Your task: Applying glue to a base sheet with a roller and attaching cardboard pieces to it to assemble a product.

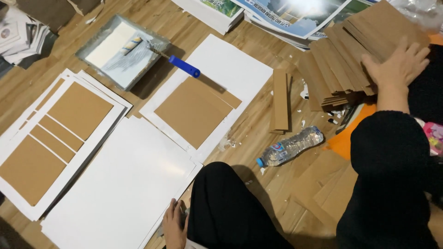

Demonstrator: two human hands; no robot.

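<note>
Two hands are at work, one close in and one far out. Nearest me, my left hand [174, 227] rests beside my knee on the corner of a large white sheet [120, 184] lying on the wooden floor [258, 120]; its fingers are loosely together and curl over something small and dark that I cannot make out. Just right of my knee a clear plastic bottle [290, 146] with a blue cap lies on its side. Further on, a white sheet carries a brown cardboard panel [193, 111], and a narrow cardboard strip [280, 100] lies beside it. Beyond those sits a tray [121, 50] with a blue-handled roller [170, 57]. Farthest out, my right hand [397, 64] lies flat, fingers spread apart, pressing on a fanned stack of cardboard pieces [344, 60].
</note>
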